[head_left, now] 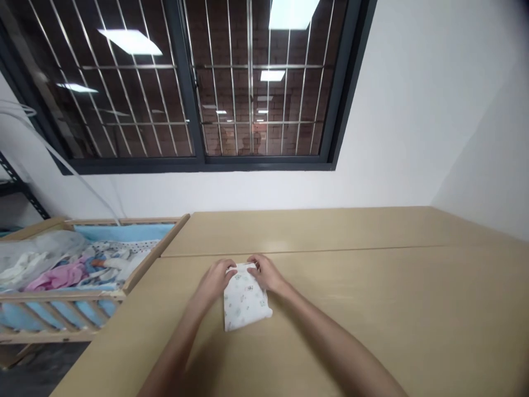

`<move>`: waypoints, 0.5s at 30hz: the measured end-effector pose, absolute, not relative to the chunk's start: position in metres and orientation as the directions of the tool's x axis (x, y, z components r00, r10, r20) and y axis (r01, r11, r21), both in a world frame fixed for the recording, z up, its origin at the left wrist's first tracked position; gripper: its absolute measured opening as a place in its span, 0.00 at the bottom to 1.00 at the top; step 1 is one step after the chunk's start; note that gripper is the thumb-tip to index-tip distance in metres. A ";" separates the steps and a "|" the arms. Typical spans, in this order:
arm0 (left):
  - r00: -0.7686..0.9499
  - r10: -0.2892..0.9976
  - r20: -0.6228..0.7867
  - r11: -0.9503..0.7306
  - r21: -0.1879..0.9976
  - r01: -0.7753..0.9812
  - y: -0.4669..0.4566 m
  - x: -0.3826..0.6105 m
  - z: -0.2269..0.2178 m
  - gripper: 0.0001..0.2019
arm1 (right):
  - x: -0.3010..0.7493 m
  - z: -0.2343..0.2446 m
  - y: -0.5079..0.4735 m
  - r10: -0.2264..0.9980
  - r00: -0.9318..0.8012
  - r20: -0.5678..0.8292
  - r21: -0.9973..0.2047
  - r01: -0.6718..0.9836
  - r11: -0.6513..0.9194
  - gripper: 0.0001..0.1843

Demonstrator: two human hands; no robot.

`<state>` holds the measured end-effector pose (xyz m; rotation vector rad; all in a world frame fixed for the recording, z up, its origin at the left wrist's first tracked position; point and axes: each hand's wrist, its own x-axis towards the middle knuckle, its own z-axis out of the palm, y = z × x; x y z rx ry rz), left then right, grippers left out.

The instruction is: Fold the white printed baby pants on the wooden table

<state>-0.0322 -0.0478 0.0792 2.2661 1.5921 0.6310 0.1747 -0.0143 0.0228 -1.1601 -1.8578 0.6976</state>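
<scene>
A small folded white cloth with a faint printed pattern (pixel 244 302) lies on the light wooden table (pixel 372 309). My left hand (pixel 215 280) rests on its far left corner with fingers curled over the edge. At the far right corner is my right hand (pixel 266 272), fingers bent and pinching the cloth's top edge. Both forearms reach in from the bottom of the view.
A wooden crib (pixel 82 264) with blue lining and heaped pink and white clothes stands against the table's left side. A dark barred window (pixel 198 82) fills the white wall ahead. A second wall closes in on the right.
</scene>
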 end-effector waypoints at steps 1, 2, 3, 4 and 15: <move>0.272 0.947 0.171 -0.321 0.471 0.822 -0.038 -0.033 0.073 0.12 | 0.170 0.016 -0.004 0.909 -0.220 0.353 -0.778 0.471 0.416 0.12; 0.256 0.952 0.171 -0.306 0.461 0.833 -0.029 -0.034 0.068 0.12 | 0.166 0.009 0.005 0.911 -0.197 0.362 -0.770 0.488 0.411 0.12; 0.240 0.955 0.176 -0.295 0.451 0.842 -0.021 -0.035 0.062 0.12 | 0.162 0.002 0.013 0.912 -0.175 0.370 -0.765 0.501 0.406 0.12; 0.224 0.958 0.177 -0.281 0.443 0.851 -0.015 -0.035 0.056 0.11 | 0.160 -0.005 0.020 0.914 -0.154 0.376 -0.762 0.509 0.400 0.13; 0.148 0.968 0.200 -0.225 0.451 0.864 0.014 -0.039 0.006 0.10 | 0.153 -0.051 0.043 0.919 -0.085 0.385 -0.763 0.531 0.369 0.17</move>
